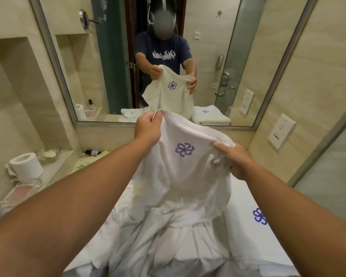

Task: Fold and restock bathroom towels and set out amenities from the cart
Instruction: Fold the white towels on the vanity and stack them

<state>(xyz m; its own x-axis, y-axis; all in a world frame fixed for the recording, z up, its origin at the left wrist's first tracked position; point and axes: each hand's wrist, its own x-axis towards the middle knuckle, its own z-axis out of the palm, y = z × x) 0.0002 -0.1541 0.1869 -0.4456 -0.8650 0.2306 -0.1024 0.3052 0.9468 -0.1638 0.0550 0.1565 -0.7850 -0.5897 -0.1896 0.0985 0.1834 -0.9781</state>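
Note:
A white towel (180, 176) with a blue flower logo hangs in front of me over the vanity. My left hand (148, 129) pinches its upper left edge. My right hand (236, 160) grips its upper right edge, a little lower. The towel's lower part trails down onto a crumpled heap of white linen (168, 246) on the counter. A folded white towel (258, 216) bearing the same blue logo lies flat at the right, under my right forearm.
A toilet paper roll (26, 164), a glass tray (20, 192) and small dark bottles (92, 152) sit on the counter at the left. The mirror (112, 56) ahead reflects me and folded towels. A wall socket plate (281, 130) is at the right.

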